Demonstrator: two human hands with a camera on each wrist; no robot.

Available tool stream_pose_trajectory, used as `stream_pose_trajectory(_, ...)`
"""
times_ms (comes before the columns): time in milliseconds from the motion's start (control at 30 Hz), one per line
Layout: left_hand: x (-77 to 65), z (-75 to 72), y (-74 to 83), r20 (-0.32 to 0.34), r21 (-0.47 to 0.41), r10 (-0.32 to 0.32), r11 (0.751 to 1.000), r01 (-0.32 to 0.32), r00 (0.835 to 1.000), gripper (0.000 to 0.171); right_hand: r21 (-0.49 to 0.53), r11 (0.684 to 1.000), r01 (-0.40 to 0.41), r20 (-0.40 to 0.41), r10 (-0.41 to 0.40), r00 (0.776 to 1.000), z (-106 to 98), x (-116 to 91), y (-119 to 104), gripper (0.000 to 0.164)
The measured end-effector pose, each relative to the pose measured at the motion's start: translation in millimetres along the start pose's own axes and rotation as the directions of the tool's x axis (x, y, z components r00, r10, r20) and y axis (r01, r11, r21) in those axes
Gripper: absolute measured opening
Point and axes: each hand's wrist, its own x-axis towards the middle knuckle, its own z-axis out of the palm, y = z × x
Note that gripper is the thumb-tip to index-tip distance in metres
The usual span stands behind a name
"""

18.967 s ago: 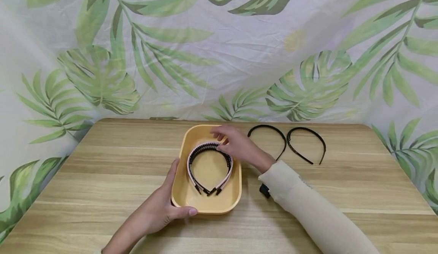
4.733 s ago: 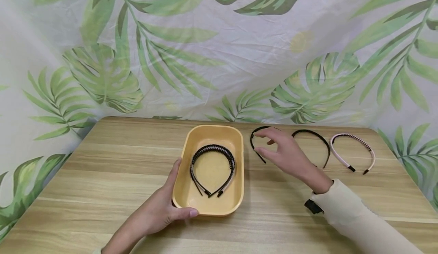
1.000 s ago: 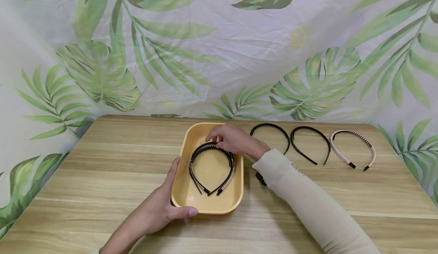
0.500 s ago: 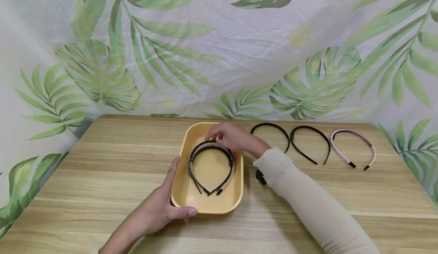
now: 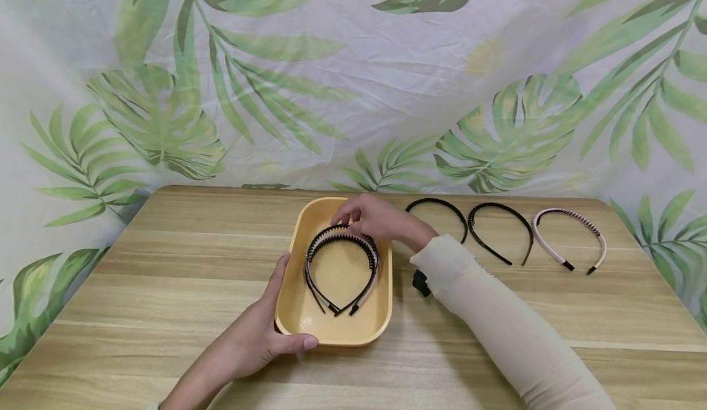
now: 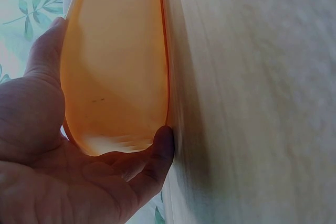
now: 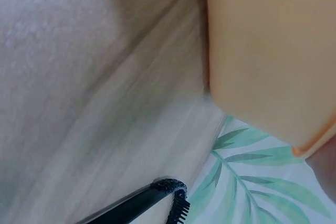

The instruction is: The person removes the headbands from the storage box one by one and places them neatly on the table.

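Resting on wood-grain table [image 5: 193, 263]: yellow bin [image 5: 353, 340], left hand [image 5: 262, 339] gripping its near-left corner. Right hand [image 5: 377, 216] half-curled at nested toothed headbands [image 5: 342, 238] inside; can't tell if pinching. Two black headbands [image 5: 499, 206], one pink headband [image 5: 544, 251] lie right.

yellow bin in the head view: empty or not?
Not empty. Headbands lie inside the yellow bin, overlapping in the head view; the right hand partly covers them, so their count can't be told.
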Motion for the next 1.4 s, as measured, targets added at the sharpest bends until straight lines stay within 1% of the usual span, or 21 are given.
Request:
stream_pose_trajectory(100,-0.1,0.2,0.3,0.000,0.008,0.001,1.000,-0.001,1.000,0.137,0.007,1.000,-0.008,-0.002,0.008,1.000,-2.2,-0.9,-1.1,0.028)
stream_pose_trajectory(367,-0.3,0.5,-0.5,-0.004,0.032,-0.021,0.999,0.022,1.000,0.137,0.014,1.000,-0.014,-0.006,0.014,1.000,-6.8,-1.9,-2.7,0.030)
stream_pose_trajectory(600,-0.9,0.4,-1.7,-0.010,0.004,-0.009,1.000,0.009,1.000,0.137,0.017,1.000,-0.011,-0.020,0.011,1.000,-13.0,-5.6,-5.5,0.030)
stream_pose_trajectory(833,-0.3,1.7,-1.3,-0.011,0.005,-0.027,1.000,0.027,1.000,0.137,0.035,0.999,-0.024,-0.042,0.025,0.999,-22.2,-11.0,-9.8,0.027)
stream_pose_trajectory(967,-0.3,1.2,-0.8,-0.012,0.003,-0.024,1.000,0.024,1.000,0.137,0.042,0.999,-0.007,-0.067,0.010,0.998,-27.4,-14.6,-9.7,0.027)
stream_pose_trajectory(1167,-0.2,1.2,-0.9,0.002,-0.029,-0.031,0.999,0.031,1.000,0.136,0.023,0.999,0.036,-0.098,-0.034,0.995,-36.3,-24.2,-11.3,0.027)
stream_pose_trajectory(1300,-0.2,0.9,-0.8,0.007,-0.024,-0.042,0.999,0.042,0.999,0.137,0.018,0.999,0.026,-0.096,-0.024,0.995,-43.9,-32.9,-14.5,0.027)
stream_pose_trajectory(1400,-0.4,0.8,-0.5,0.003,-0.012,-0.047,0.999,0.047,0.999,0.137,0.021,1.000,0.002,-0.098,0.000,0.995,-50.0,-40.5,-16.3,0.027)
